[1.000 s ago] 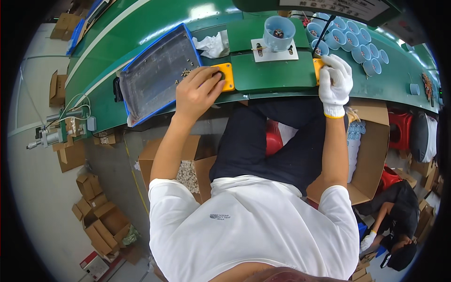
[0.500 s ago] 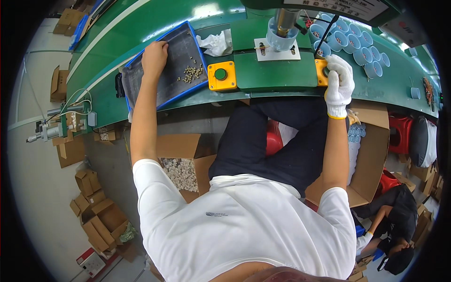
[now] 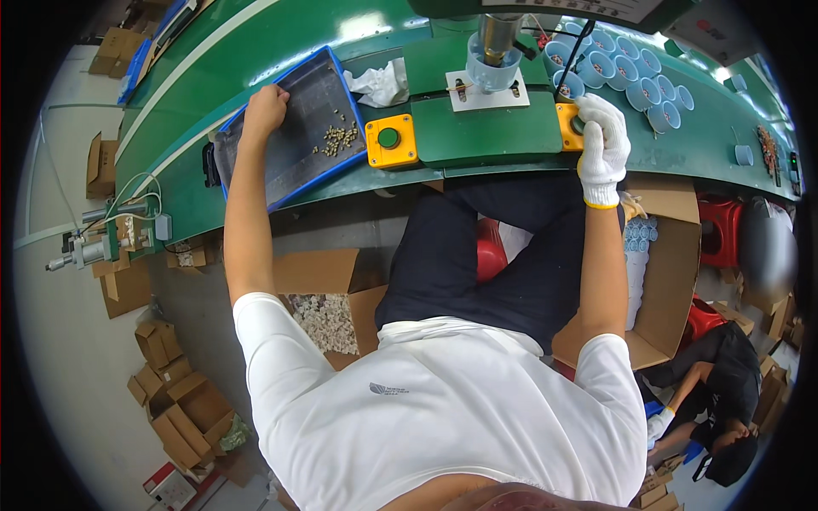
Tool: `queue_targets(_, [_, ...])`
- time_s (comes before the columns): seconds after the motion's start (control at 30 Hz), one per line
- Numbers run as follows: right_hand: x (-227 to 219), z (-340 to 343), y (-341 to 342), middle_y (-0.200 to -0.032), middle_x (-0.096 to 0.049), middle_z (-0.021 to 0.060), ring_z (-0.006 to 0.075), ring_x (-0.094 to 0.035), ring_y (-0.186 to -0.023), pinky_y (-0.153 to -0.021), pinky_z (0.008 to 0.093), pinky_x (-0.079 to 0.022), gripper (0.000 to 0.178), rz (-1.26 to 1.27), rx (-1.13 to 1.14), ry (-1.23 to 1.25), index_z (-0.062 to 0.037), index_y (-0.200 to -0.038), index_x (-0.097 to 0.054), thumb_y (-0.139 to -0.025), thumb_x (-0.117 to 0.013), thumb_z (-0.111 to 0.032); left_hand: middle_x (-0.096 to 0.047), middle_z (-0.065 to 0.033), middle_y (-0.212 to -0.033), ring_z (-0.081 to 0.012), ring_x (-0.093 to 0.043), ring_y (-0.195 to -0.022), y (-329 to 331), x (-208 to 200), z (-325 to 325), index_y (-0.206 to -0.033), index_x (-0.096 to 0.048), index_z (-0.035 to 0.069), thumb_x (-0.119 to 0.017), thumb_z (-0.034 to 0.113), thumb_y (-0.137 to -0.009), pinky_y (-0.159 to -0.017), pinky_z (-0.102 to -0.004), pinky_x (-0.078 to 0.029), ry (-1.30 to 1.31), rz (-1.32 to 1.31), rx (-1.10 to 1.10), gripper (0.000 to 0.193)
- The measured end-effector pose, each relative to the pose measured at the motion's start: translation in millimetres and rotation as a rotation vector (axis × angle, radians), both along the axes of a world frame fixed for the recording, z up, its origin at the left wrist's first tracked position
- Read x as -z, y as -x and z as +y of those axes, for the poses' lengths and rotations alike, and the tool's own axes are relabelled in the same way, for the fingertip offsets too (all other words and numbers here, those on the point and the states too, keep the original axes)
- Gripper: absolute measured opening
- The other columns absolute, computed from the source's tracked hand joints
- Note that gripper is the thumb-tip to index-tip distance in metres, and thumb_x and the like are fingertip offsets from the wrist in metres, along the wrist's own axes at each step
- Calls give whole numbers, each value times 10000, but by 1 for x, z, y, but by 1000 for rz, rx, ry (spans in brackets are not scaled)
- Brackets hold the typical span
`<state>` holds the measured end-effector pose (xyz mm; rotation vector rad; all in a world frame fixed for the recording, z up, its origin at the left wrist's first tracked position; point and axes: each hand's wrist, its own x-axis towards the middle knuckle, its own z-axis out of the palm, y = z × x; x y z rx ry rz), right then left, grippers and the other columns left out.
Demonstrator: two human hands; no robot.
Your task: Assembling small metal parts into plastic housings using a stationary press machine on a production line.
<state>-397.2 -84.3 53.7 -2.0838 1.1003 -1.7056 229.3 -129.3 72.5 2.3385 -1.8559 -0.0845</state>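
Note:
My left hand (image 3: 267, 108), bare, is closed in a fist above the far left side of a blue-rimmed dark tray (image 3: 294, 162). What it holds, if anything, is hidden. Small brass-coloured metal pieces (image 3: 338, 139) lie loose on the tray's right side. My right hand (image 3: 603, 140) wears a white knit glove with a yellow hem. Its fingers curl against the right yellow button box (image 3: 568, 119), partly covering its button. Between the hands, a light blue cup (image 3: 492, 75) stands on a white plate (image 3: 464, 100) under a metal press head (image 3: 498, 38).
A second yellow box (image 3: 401, 153) with a green button sits beside the tray, near a crumpled white cloth (image 3: 381, 83). Several blue cups (image 3: 626, 68) with small parts stand at the back right. Open cartons (image 3: 319, 271) flank my legs. A co-worker (image 3: 724, 383) bends at lower right.
The whole view has shifted slightly. My left hand remains closed above the tray and my right hand remains at the button box. The co-worker's gloved hand has moved a little.

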Motion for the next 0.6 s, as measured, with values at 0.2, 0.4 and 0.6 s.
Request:
queue_targets(0.2, [-2, 1, 6, -1130, -800, 158, 335, -741, -1122, -1023, 426, -570, 72, 36, 41, 81, -8, -993, -732, -944, -680, -17, -764, -195, -994, -306, -750, -907, 153, -53, 58, -1118, -725, -12, -720, 64, -1022, -855, -371, -576, 279, 356, 346, 123])
queue_targets(0.4, [-9, 3, -1, -1146, -799, 146, 324, -738, -1106, -998, 426, -578, 103, 14, 58, 45, -14, -1010, -745, -911, -721, -26, -772, -123, -1013, -213, -748, -859, 256, -59, 100, -1102, -772, -20, -806, 54, -960, -814, -336, -592, 373, 549, 563, 164])
queue_targets(0.6, [-73, 27, -59, -1171, -765, 192, 353, -763, -1009, -917, 429, -615, 629, -136, 107, -81, 4, -1292, -717, -745, -951, -201, -769, -113, -1002, -203, -734, -766, 268, -30, 92, -1081, -788, -16, -800, 57, -981, -714, -305, -567, 500, 628, 447, 125])
